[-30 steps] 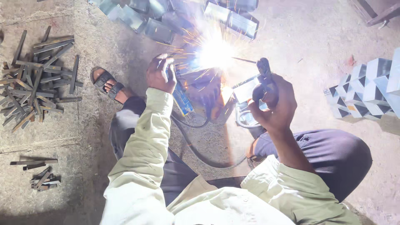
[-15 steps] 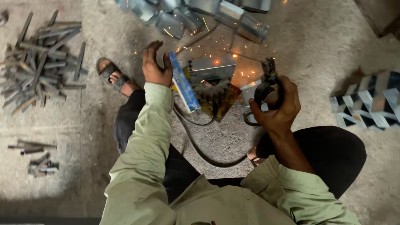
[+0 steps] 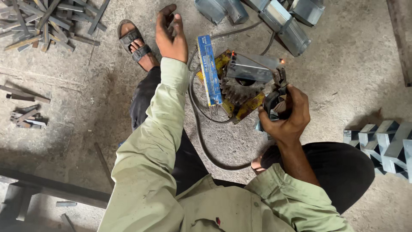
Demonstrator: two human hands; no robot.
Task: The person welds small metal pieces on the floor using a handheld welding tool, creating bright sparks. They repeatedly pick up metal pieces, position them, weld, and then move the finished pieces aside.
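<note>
My right hand (image 3: pixel 286 115) grips a black welding electrode holder (image 3: pixel 276 92); its rod tip glows orange at the right end of a grey metal box piece (image 3: pixel 251 68). That piece rests on a rusty toothed gear (image 3: pixel 240 91) set on a yellow plate (image 3: pixel 245 108). A long blue packet of welding rods (image 3: pixel 208 68) lies left of the gear. My left hand (image 3: pixel 171 33) hovers with fingers spread and holds nothing, above my knee and close to my sandalled foot (image 3: pixel 135 44).
A black cable (image 3: pixel 198 129) loops on the concrete floor between my legs. Several grey box pieces (image 3: pixel 283 21) lie at the top, stacked ones (image 3: pixel 384 141) at the right. Flat metal strips (image 3: pixel 47 17) are heaped at top left, more (image 3: pixel 25 116) at the left.
The bright welding arc and sparks have died to a small glow. My left hand has let go of the workpiece and lifted away to the left, open. The view moved closer.
</note>
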